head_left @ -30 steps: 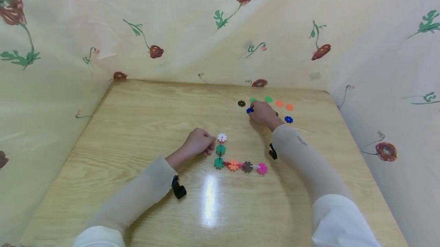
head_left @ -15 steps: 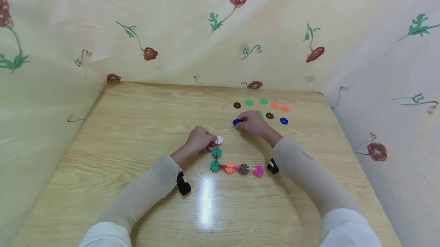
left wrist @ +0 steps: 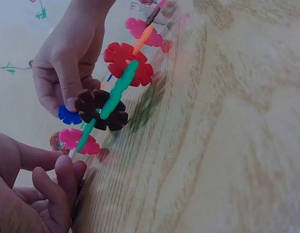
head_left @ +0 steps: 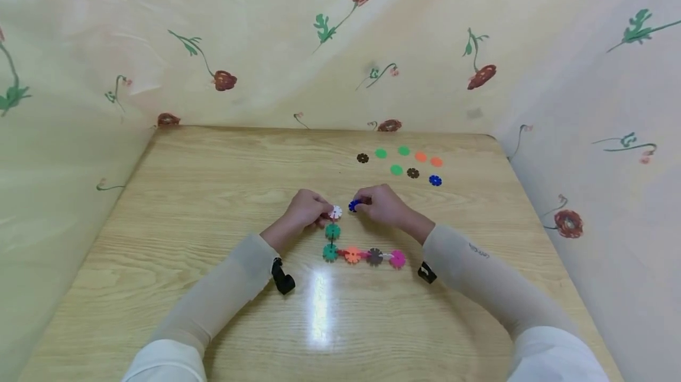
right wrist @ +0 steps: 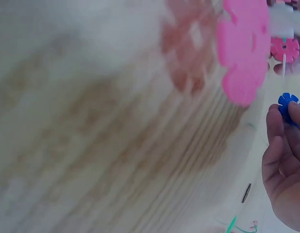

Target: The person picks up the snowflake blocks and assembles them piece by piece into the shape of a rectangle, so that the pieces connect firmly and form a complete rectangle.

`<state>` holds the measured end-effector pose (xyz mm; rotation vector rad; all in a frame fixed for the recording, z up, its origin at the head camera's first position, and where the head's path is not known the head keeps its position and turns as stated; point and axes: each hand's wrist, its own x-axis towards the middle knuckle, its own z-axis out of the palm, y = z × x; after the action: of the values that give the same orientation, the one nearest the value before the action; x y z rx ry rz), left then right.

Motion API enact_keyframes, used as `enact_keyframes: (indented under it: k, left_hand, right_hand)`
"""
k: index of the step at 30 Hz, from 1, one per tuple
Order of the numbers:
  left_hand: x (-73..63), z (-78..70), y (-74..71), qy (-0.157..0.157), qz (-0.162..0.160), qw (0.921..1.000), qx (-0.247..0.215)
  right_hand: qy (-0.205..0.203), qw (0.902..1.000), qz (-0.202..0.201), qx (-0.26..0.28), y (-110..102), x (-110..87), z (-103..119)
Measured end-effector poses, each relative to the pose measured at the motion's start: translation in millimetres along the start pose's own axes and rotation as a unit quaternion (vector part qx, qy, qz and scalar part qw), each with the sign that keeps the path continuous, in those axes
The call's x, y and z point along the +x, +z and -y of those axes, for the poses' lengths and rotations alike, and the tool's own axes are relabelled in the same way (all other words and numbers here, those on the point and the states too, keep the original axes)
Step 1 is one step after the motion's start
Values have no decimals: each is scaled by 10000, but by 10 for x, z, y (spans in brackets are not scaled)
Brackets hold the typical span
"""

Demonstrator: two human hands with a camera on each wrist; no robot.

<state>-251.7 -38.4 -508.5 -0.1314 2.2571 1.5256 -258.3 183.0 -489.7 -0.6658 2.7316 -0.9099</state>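
An L-shaped chain of notched, flower-like plastic discs stands on the table. At its far end my left hand (head_left: 307, 210) pinches the white disc (head_left: 335, 211). Below that come two green discs (head_left: 332, 231). An orange disc (head_left: 352, 255), a dark grey disc (head_left: 375, 256) and a pink disc (head_left: 396, 259) run to the right. Linking discs stand on edge between them, such as the red disc (left wrist: 118, 56) and brown disc (left wrist: 89, 104) in the left wrist view. My right hand (head_left: 385, 204) pinches a blue disc (head_left: 353, 206), apart from the white one by a small gap.
Several loose discs lie at the back right of the wooden table (head_left: 186, 181): brown discs (head_left: 412, 173), green discs (head_left: 396, 170), orange discs (head_left: 436, 161) and another blue disc (head_left: 435, 180). Flower-patterned sheeting (head_left: 276, 33) borders the table at the back and sides.
My right hand has carried the blue disc from the back-right group leftward and nearer, beside the white disc. The left hand has moved onto the white disc and now pinches it.
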Motion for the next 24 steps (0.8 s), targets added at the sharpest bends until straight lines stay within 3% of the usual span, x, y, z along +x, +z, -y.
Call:
enact_keyframes:
  k: [5, 13, 24]
  left_hand:
    - [-29, -2, -9, -69, 90, 9999, -102]
    - [-57, 13, -4, -3, 207, 9993, -301]
    - [-41, -41, 35, 71, 59, 9994, -333]
  right_hand:
    - [53, 9997, 213, -56, 21, -21, 7]
    - [3, 9998, 64, 213, 28, 36, 5]
    - [64, 9996, 48, 252, 67, 220, 35]
